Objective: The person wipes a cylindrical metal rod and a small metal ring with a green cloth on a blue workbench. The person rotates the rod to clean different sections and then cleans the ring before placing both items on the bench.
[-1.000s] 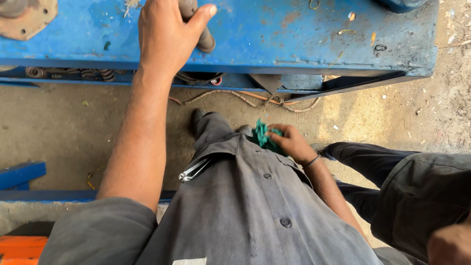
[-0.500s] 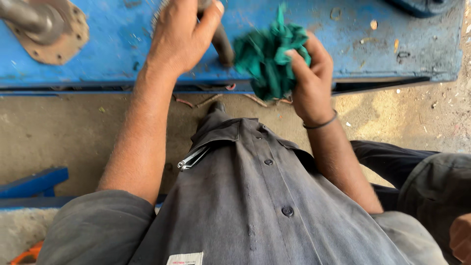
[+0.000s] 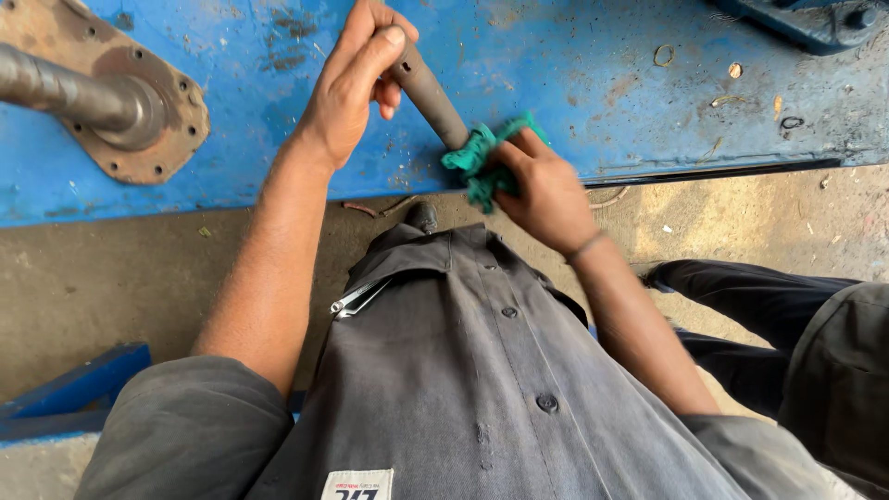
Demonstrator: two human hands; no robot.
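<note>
Your left hand [image 3: 350,88] curls its fingers [image 3: 375,57] around the upper end of a dull grey metal rod [image 3: 428,91], thumb laid along its top, holding it slanted over a blue steel workbench [image 3: 574,83]. Your right hand [image 3: 542,190] has its fingers closed on a bunched green rag [image 3: 477,159], pressed around the rod's lower end just past the bench's front edge.

The wiping looks to be in hand rather than done: the rag covers only the lower tip, and the bare length between your two hands looks matte and dirty, with no bright metal showing. The part inside your left grip is hidden.

Further out, a rusty round flange [image 3: 148,111] with a thick shaft [image 3: 65,93] stands on the bench to your left. A metal tool [image 3: 359,298] pokes from your grey shirt pocket. Another person's dark trouser leg [image 3: 741,296] is on the concrete floor [image 3: 120,278] to your right.
</note>
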